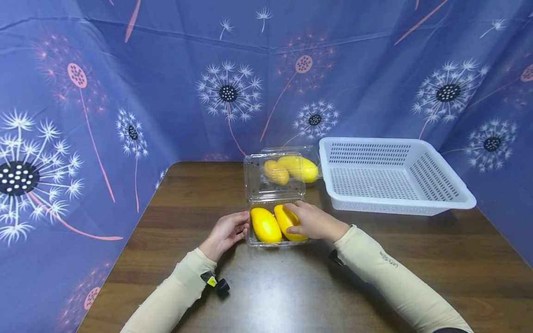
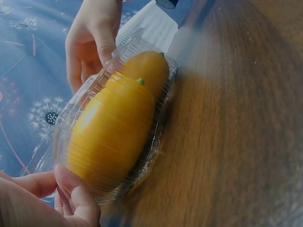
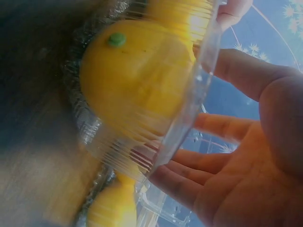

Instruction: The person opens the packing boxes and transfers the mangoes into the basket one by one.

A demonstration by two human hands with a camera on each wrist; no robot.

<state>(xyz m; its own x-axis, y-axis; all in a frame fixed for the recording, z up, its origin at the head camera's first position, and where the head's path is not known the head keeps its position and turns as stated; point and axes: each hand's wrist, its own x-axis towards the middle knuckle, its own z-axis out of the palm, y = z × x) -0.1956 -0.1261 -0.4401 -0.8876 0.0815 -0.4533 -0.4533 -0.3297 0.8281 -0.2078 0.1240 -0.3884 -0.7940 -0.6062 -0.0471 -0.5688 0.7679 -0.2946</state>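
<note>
A clear plastic clamshell box (image 1: 275, 244) stands on the table with its lid (image 1: 272, 189) raised at the back. Two yellow mangoes lie side by side in its base: a left mango (image 1: 265, 225) and a right mango (image 1: 287, 221). At the box's left edge my left hand (image 1: 226, 233) pinches the rim between thumb and fingers, as the left wrist view shows. My right hand (image 1: 310, 221) reaches over the right side and holds the right mango, thumb on the near side, fingers on the far side. A green stem nub (image 3: 117, 39) shows through the ribbed wall.
Behind the raised lid sits a second clear box (image 1: 310, 150) with a yellow mango (image 1: 306, 169) and a smaller orange-yellow fruit (image 1: 276, 172). A white perforated basket (image 1: 399, 206) stands at the back right of the wooden table (image 1: 183, 194). Patterned blue cloth (image 1: 266, 92) hangs behind.
</note>
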